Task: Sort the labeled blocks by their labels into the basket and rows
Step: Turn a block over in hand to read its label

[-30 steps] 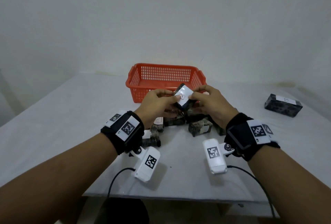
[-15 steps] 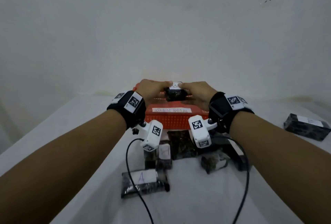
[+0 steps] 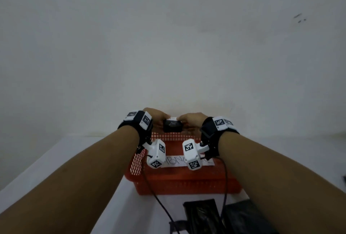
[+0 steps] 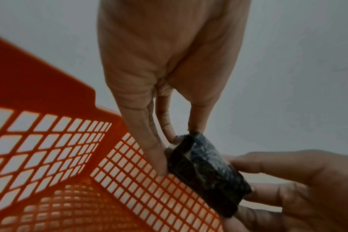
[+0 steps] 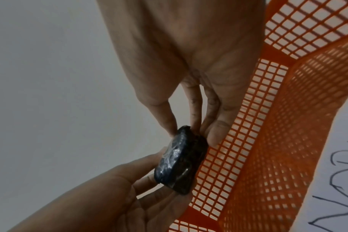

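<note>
Black-wrapped block (image 3: 172, 125) hangs above the far side of the orange basket (image 3: 187, 183), long axis spanning left hand (image 3: 155, 119) to right hand (image 3: 192, 121), each pinching one end, equally near.

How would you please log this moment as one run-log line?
left hand: grips black block | right hand: grips same block | block: above orange basket, not released

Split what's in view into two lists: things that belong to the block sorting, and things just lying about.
Belongs to the job:
- small black wrapped block with a white label, pinched by left hand and right hand
- orange plastic mesh basket
- black wrapped blocks on the table

Just there:
- white table
- white wall
</note>
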`<state>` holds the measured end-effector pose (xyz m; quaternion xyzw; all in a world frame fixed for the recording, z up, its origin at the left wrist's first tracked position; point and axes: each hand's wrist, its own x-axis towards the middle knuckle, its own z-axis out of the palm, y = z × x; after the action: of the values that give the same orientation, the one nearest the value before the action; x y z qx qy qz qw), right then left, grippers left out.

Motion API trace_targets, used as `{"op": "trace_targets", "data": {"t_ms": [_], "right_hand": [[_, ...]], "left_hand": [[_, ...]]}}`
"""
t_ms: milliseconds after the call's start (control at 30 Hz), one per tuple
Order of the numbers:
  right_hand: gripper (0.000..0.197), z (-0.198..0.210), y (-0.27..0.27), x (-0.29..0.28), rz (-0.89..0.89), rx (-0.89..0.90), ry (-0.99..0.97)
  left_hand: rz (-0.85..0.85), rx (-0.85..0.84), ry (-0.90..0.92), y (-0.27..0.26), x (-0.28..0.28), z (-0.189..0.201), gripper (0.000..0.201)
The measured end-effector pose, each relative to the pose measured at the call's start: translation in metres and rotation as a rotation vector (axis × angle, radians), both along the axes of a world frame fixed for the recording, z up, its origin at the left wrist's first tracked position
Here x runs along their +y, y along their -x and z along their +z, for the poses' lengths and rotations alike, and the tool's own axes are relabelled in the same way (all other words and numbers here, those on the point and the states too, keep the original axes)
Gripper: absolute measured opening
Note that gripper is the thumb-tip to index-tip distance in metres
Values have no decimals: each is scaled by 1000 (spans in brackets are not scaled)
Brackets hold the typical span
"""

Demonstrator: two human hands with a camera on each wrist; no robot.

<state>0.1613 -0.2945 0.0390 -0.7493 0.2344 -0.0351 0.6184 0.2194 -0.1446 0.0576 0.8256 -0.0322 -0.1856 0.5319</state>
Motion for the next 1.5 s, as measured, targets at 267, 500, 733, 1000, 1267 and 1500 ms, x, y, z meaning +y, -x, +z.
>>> {"op": "trace_targets", "data": {"t_ms": [267, 500, 733, 1000, 1267, 1500], "right_hand": [[14, -25, -11, 13, 42, 109, 63], [13, -51, -23, 23, 83, 113, 20], [26, -56, -21, 24, 136, 108, 20], [9, -58, -24, 27, 169, 81, -39], [26, -58, -24, 30, 175, 89, -116], [18, -53, -22, 31, 192, 106, -19]], "left_hand": [[-36, -183, -370, -29, -3, -38, 30], [-117, -329, -760, -40, -6, -58, 9], [-211, -420, -969, -29, -6, -59, 17], [-181, -412, -824, -37, 1, -68, 29], [-102, -543, -877, -34, -5, -65, 40], [-234, -563, -940, -15, 11, -52, 29]]}}
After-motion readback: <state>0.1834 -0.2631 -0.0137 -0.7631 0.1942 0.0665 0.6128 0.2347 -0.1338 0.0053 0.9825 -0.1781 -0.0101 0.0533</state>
